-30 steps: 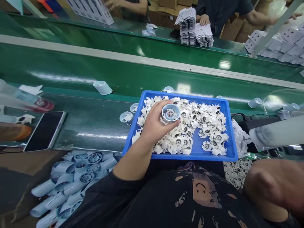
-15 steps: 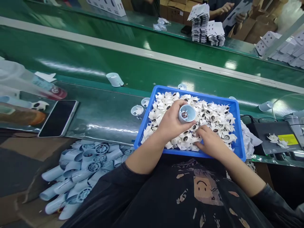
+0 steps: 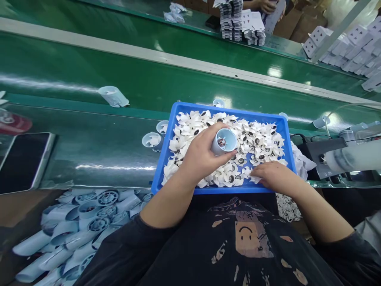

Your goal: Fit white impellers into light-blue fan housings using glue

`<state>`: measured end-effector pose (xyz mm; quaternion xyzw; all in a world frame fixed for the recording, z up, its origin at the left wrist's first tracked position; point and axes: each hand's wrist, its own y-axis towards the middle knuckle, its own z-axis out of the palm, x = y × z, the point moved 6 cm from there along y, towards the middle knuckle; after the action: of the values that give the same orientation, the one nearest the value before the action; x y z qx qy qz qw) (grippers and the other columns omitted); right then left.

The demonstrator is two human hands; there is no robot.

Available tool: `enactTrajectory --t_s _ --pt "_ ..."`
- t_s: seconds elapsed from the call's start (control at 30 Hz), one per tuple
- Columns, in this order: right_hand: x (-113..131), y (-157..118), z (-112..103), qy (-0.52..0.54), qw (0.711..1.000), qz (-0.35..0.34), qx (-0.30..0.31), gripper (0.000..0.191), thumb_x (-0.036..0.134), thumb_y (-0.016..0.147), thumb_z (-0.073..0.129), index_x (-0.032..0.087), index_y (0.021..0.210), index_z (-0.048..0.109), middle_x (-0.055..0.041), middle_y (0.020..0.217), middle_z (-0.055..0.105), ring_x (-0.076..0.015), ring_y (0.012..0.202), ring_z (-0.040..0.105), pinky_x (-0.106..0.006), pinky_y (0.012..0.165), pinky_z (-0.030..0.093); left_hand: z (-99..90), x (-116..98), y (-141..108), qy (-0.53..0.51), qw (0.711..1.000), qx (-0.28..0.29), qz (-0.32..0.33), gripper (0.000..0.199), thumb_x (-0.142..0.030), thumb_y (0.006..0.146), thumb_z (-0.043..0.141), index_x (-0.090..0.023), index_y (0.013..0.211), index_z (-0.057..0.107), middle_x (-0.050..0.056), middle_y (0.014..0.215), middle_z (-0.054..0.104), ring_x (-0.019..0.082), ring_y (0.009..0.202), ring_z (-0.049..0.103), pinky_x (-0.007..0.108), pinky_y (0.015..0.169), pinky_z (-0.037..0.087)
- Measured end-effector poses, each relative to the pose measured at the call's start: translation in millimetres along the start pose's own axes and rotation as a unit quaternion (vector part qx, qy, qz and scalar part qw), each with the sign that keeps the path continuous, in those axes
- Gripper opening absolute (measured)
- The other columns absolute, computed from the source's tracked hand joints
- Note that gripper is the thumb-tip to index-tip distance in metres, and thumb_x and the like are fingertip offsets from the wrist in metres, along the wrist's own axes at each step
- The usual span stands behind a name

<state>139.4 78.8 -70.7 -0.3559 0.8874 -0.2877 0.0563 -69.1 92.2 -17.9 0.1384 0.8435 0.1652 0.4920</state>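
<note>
My left hand is wrapped round a light blue plastic tube, its open end facing up. Inside the tube a small motor with copper-coloured windings shows. Below it lies a blue tray full of white fan impellers with dark round hubs. At the tray's near right part, my right hand reaches in with its fingertips closed on a white fan impeller; the fingers partly cover it.
Two light blue tubes with white fans stand left of the tray. Another tube lies farther left. A phone rests on the bench. Many tubes fill a box below. At right, another person's arm or object crosses a black device.
The view has shifted to the right. My right hand has moved rightward within the tray, and a bare blue patch shows there. A pale cylindrical object has come in over the black device.
</note>
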Motion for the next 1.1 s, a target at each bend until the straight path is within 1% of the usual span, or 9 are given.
enactTrajectory --t_s 0.17,0.43,0.53,0.63,0.73,0.83,1.0,1.03,1.1 --pt "0.7 2.5 0.9 0.039 0.998 0.007 0.055 0.045 0.004 0.086 0.047 0.027 0.119 0.069 -0.0030 0.124 0.065 -0.0206 0.113 0.061 -0.034 0.099 0.047 2.6 3.7 -0.1 0.025 1.000 0.014 -0.012 0.046 -0.035 0.074 0.074 -0.023 0.115 0.057 0.004 0.115 0.069 0.025 0.107 0.065 0.039 0.092 0.053" --pt "3.6 12.9 7.5 0.091 0.991 0.077 0.059 0.035 0.001 0.078 0.054 0.018 0.104 0.071 -0.0126 0.110 0.063 -0.0301 0.095 0.065 -0.044 0.085 0.051 5.9 7.3 -2.5 0.033 0.999 0.032 -0.023 0.047 -0.029 0.073 0.071 -0.023 0.117 0.055 0.005 0.116 0.066 0.025 0.108 0.063 0.042 0.096 0.051" --pt "-1.8 7.2 1.0 0.152 0.985 0.079 0.010 0.031 -0.001 0.075 0.052 0.011 0.098 0.068 -0.0167 0.104 0.061 -0.0305 0.089 0.063 -0.049 0.084 0.049 6.1 9.6 -5.0 0.024 0.997 0.038 -0.057 0.050 -0.027 0.071 0.072 -0.023 0.116 0.050 0.003 0.107 0.065 0.022 0.094 0.065 0.037 0.083 0.055" --pt "-6.7 -2.3 -12.5 0.271 0.959 0.037 -0.072 0.026 0.011 0.083 0.051 0.013 0.107 0.060 -0.0147 0.109 0.058 -0.0238 0.091 0.061 -0.043 0.087 0.050 10.8 12.4 -7.4 0.010 0.994 0.064 -0.088 0.054 -0.032 0.067 0.077 -0.023 0.111 0.048 0.002 0.098 0.065 0.020 0.083 0.065 0.032 0.070 0.054" --pt "-5.4 -8.5 -21.1 0.413 0.898 -0.025 -0.152 0.032 0.024 0.094 0.033 0.017 0.125 0.039 -0.0117 0.105 0.056 -0.0162 0.082 0.062 -0.033 0.077 0.054 21.5 7.0 -9.2 0.006 0.992 0.118 -0.048 0.050 -0.038 0.067 0.079 -0.023 0.106 0.052 0.004 0.100 0.068 0.023 0.089 0.067 0.036 0.075 0.055" --pt "1.6 -7.7 -19.8 0.510 0.832 -0.075 -0.205 0.033 0.024 0.094 0.020 0.018 0.125 0.027 -0.0077 0.090 0.055 -0.0152 0.070 0.061 -0.031 0.068 0.054 32.0 -6.8 -13.4 0.004 0.987 0.158 0.042 0.048 -0.035 0.072 0.073 -0.024 0.115 0.055 0.008 0.118 0.068 0.027 0.108 0.066 0.045 0.092 0.053" --pt "12.7 -9.8 -22.5 0.571 0.768 -0.114 -0.266 0.030 0.041 0.096 0.036 0.019 0.116 0.040 -0.0061 0.087 0.056 -0.0152 0.070 0.060 -0.029 0.065 0.052 40.3 -23.1 -23.3 0.020 0.981 0.164 0.105 0.050 -0.029 0.073 0.069 -0.022 0.120 0.053 0.009 0.115 0.070 0.027 0.105 0.067 0.044 0.092 0.054" --pt "14.5 -12.6 -26.3 0.566 0.765 -0.114 -0.284 0.029 0.042 0.095 0.043 0.020 0.115 0.044 -0.0072 0.093 0.057 -0.0153 0.075 0.060 -0.030 0.069 0.052 41.2 -24.0 -24.8 0.027 0.981 0.160 0.105 0.048 -0.030 0.074 0.069 -0.022 0.118 0.053 0.009 0.114 0.070 0.027 0.105 0.067 0.043 0.092 0.055" --pt "20.4 -20.8 -38.1 0.494 0.790 -0.115 -0.344 0.024 0.036 0.093 0.055 0.020 0.111 0.054 -0.0082 0.101 0.058 -0.0161 0.086 0.059 -0.030 0.077 0.051 42.6 -25.3 -28.3 0.039 0.982 0.144 0.112 0.043 -0.032 0.078 0.069 -0.021 0.116 0.053 0.009 0.111 0.070 0.026 0.104 0.067 0.043 0.091 0.055"
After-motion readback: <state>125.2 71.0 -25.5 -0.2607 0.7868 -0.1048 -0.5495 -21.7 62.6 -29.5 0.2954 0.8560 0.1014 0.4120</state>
